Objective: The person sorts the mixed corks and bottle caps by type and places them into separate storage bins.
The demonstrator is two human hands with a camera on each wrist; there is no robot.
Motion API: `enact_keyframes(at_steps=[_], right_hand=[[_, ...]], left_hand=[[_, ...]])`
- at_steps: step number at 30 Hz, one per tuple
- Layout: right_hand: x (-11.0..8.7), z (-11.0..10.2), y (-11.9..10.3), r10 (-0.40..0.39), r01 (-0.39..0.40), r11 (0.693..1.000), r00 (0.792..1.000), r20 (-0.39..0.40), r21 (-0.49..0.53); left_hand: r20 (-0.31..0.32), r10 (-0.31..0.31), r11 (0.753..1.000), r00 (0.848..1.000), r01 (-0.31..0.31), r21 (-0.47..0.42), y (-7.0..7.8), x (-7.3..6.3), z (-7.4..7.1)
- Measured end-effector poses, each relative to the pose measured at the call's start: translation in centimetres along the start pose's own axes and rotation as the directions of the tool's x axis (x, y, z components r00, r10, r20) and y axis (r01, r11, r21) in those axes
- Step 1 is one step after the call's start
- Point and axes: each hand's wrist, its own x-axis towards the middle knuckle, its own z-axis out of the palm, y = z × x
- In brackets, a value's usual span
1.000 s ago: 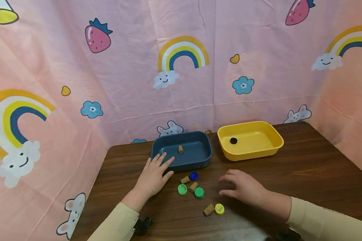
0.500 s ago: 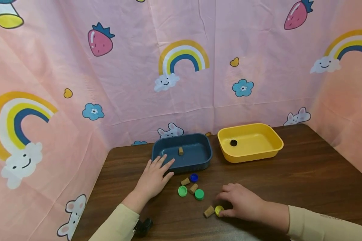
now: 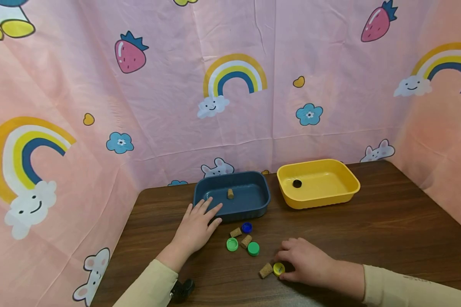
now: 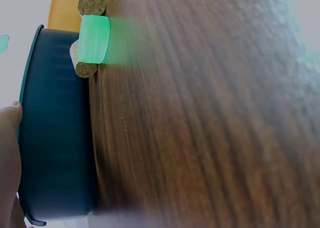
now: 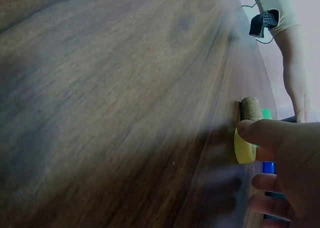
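Note:
My right hand [image 3: 292,264] lies on the brown table [image 3: 388,221] and pinches a yellow bottle cap [image 3: 278,268] between thumb and fingers; the right wrist view shows the cap [image 5: 242,147] under my fingertip. A cork [image 3: 266,270] lies just left of it. My left hand [image 3: 199,219] rests flat, fingers straight, against the near left corner of the dark blue tray [image 3: 261,204], which holds one cork [image 3: 230,193]. The yellow tray [image 3: 345,194] to the right holds a black cap [image 3: 297,183].
Between my hands lie two green caps [image 3: 232,244] [image 3: 253,248], a blue cap [image 3: 246,227] and two corks [image 3: 236,232] [image 3: 246,241]. A pink patterned cloth [image 3: 230,85] walls in the table at the back and both sides.
My right hand dropped from hovering near the table's middle down onto the yellow cap and closed its fingers around it. The left hand stayed at the blue tray.

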Motion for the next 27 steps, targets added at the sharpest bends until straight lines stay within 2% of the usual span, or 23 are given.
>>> enact_keyframes(at_steps=[16,21,27], right_hand=[[0.2,0.5,0.1,0.001,-0.001,1.000,1.000,0.014,0.001],[-0.1,0.3,0.1,0.021,-0.021,1.000,0.999,-0.033,-0.003],[-0.3,-1.0,0.0,0.053,-0.054,0.999,0.995,-0.085,-0.009]], left_hand=[[0.007,-0.007,1.000,1.000,0.007,0.009,0.3,0.8,0.3],[0.005,0.002,1.000,1.000,-0.002,0.015,0.4,0.9,0.3],[-0.003,0.004,1.000,1.000,-0.003,0.008,0.4,0.9,0.2]])
